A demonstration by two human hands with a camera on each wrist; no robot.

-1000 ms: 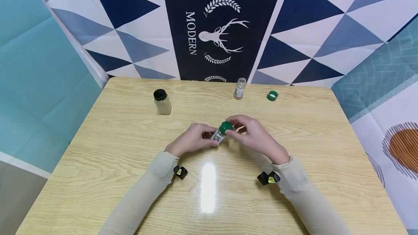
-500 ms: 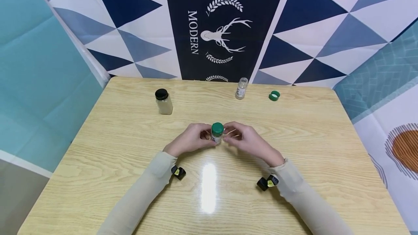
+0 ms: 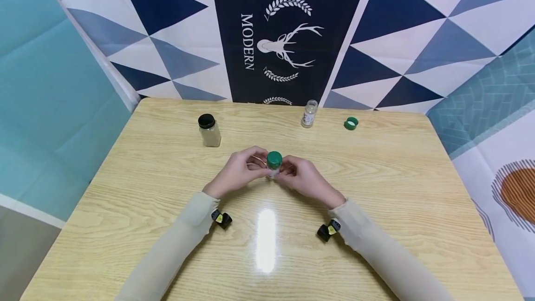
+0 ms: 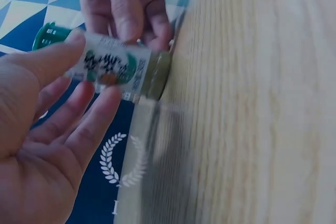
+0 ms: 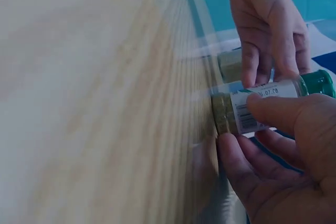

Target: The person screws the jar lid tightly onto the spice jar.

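Note:
A small spice jar (image 3: 273,172) with a green cap (image 3: 274,159) stands upright between both hands at mid-table. Its white label (image 4: 113,64) and greenish-brown contents (image 5: 224,114) show in the wrist views, with the base close to the tabletop. My left hand (image 3: 239,171) holds it from the left, thumb on the label just below the cap and fingertips on the other side. From the right, my right hand (image 3: 304,178) pinches the lower body between thumb and fingers, as the right wrist view shows.
A square jar with a black lid (image 3: 210,133) stands at the back left of the wooden table (image 3: 138,189). Toward the back right are an uncapped glass jar (image 3: 308,114) and a loose green cap (image 3: 351,123). A patterned backdrop (image 3: 167,22) rises behind the table.
The jar has gone from tilted to upright and shifted slightly left. My right hand has moved from the cap down to the jar's body; my left fingers have shifted up toward the cap.

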